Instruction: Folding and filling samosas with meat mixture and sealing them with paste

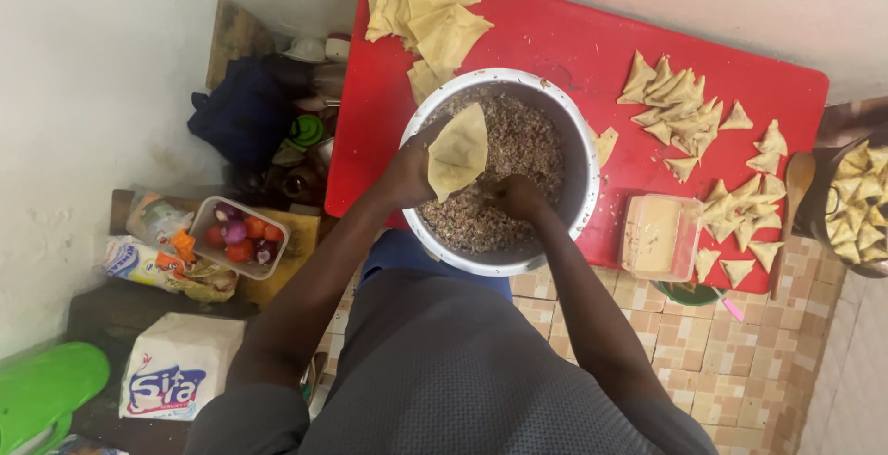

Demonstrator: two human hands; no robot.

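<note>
My left hand (412, 170) holds a pale dough wrapper folded into a cone (458, 150) over a large metal bowl (581, 205) of brown minced filling (527, 145). My right hand (518, 198) is down in the filling, fingers closed among the mince. The bowl stands on a red table (573, 43). A heap of flat dough wrappers (430, 6) lies at the table's far left. Several folded triangular pastries (680, 108) are spread over the right side.
A clear plastic tub of pale paste (659, 236) sits right of the bowl. A dark basket of folded pastries (856, 201) and a wooden spoon (794, 191) are at the right edge. On the left stand a tub of red vegetables (239, 236), a white bag (176, 379) and a green stool (46, 390).
</note>
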